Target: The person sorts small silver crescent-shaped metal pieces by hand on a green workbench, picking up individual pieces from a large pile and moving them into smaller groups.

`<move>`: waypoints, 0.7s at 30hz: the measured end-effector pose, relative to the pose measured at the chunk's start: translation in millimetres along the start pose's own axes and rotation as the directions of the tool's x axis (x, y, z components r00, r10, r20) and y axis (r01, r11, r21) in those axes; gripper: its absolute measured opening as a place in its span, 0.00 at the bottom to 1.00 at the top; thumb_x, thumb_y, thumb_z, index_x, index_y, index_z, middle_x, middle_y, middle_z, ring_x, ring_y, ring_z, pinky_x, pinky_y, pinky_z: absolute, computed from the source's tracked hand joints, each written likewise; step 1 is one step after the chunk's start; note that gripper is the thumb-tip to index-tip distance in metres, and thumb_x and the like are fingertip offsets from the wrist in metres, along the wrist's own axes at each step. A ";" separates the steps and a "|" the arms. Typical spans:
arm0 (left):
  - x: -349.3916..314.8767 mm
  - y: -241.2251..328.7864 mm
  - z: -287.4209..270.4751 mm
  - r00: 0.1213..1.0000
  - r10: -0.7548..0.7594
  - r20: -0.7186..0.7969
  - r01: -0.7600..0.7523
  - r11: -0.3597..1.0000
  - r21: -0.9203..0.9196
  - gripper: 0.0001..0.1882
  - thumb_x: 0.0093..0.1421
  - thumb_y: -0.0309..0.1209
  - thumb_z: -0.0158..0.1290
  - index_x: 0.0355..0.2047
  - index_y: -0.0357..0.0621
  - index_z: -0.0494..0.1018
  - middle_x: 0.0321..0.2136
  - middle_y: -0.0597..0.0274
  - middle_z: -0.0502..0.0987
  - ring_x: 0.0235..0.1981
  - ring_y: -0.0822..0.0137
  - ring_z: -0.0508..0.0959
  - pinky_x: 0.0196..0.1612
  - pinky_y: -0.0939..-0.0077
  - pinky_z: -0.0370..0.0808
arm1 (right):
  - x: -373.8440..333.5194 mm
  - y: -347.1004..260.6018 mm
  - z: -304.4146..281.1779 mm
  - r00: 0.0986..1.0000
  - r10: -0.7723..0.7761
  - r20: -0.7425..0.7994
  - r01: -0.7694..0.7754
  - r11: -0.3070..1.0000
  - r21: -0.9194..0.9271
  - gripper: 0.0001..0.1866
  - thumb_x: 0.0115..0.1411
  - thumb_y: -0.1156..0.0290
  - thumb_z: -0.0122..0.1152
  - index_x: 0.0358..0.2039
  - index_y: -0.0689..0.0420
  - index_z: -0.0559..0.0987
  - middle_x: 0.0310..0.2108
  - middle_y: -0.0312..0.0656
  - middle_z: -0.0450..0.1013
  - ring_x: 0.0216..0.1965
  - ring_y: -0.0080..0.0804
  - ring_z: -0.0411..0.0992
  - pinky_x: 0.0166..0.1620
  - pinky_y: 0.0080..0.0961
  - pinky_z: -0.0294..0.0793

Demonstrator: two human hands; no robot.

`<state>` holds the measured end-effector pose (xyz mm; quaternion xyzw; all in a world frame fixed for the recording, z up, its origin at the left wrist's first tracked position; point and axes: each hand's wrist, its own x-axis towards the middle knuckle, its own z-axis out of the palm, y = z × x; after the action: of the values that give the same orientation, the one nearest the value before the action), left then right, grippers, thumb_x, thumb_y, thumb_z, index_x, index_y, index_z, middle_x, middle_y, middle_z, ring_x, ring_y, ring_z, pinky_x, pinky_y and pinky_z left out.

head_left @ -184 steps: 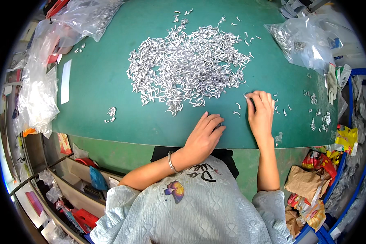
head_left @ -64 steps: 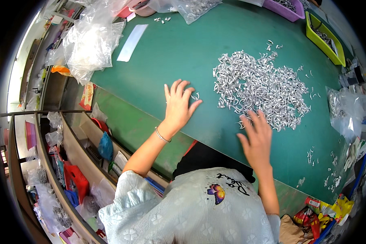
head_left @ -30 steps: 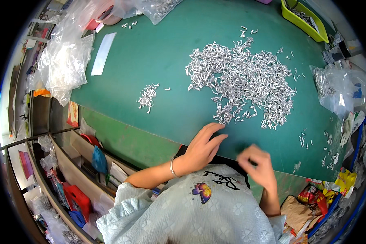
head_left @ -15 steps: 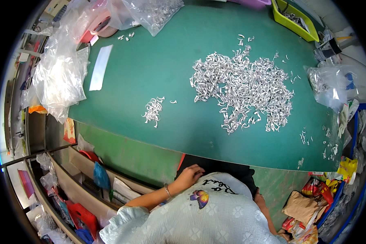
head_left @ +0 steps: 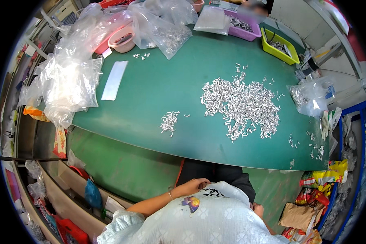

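My left hand (head_left: pixel 194 186) rests on my lap at the shirt's hem, below the table's near edge. Its fingers are loosely curled together, and nothing shows in them. My right hand (head_left: pixel 257 209) is low beside my right thigh, partly hidden by my shirt, so its fingers are unclear. On the green table (head_left: pixel 150 85) lies a wide heap of small curved silvery metal pieces (head_left: pixel 242 103). A smaller pile of similar pieces (head_left: pixel 168 123) lies to its left, with one loose piece (head_left: pixel 187 115) close by. Both hands are apart from all these pieces.
Clear plastic bags (head_left: pixel 69 85) and a pink bowl (head_left: pixel 123 42) crowd the left end, near a pale flat strip (head_left: pixel 114 80). Purple (head_left: pixel 250 34) and yellow-green (head_left: pixel 286 57) baskets stand at the back. A bag of parts (head_left: pixel 311 97) lies right. Partitioned shelving (head_left: pixel 53 175) stands lower left.
The view has tilted up, showing more of the table's far side and the purple basket. My left hand stays on my lap, its fingers slightly more curled. The piles look unchanged.
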<state>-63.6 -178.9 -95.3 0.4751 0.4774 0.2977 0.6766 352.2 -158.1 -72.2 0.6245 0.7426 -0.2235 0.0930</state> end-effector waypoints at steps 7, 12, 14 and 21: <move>-11.7 -25.3 2.1 0.991 0.080 -0.112 -0.061 0.985 0.162 0.25 0.64 0.32 0.56 0.60 0.40 0.67 0.51 0.49 0.73 0.52 0.58 0.74 0.56 0.70 0.71 | 36.4 -46.1 -85.1 0.950 -0.309 0.053 0.310 0.950 -0.022 0.17 0.59 0.62 0.57 0.18 0.59 0.75 0.19 0.53 0.73 0.24 0.57 0.73 0.29 0.49 0.71; -9.7 -26.2 16.8 0.998 -0.052 -0.041 0.053 0.998 0.017 0.32 0.62 0.37 0.58 0.63 0.38 0.62 0.55 0.44 0.73 0.57 0.52 0.74 0.59 0.68 0.70 | 69.6 -73.9 -119.2 0.858 -0.457 0.236 0.494 0.859 -0.134 0.16 0.57 0.60 0.57 0.19 0.57 0.79 0.20 0.53 0.75 0.26 0.56 0.75 0.32 0.48 0.74; -15.2 -7.9 25.3 0.990 0.047 -0.133 -0.016 0.974 0.225 0.34 0.61 0.36 0.60 0.63 0.38 0.61 0.54 0.43 0.73 0.56 0.51 0.74 0.59 0.66 0.70 | 76.0 -76.4 -124.3 0.830 -0.484 0.277 0.534 0.832 -0.149 0.16 0.57 0.59 0.57 0.20 0.57 0.80 0.21 0.53 0.75 0.26 0.56 0.75 0.33 0.48 0.75; -9.9 -16.1 22.9 0.982 -0.154 -0.106 0.131 0.971 -0.200 0.32 0.62 0.38 0.61 0.61 0.37 0.64 0.44 0.49 0.79 0.46 0.70 0.77 0.50 0.75 0.74 | 81.6 -50.6 -124.4 0.791 -0.475 0.387 0.557 0.820 -0.133 0.15 0.55 0.58 0.57 0.21 0.55 0.81 0.22 0.51 0.77 0.28 0.54 0.76 0.34 0.47 0.75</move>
<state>-46.8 -201.6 -104.5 0.3530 0.5192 0.3212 0.7090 304.1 -36.2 14.5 0.3326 0.8796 -0.2523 0.2281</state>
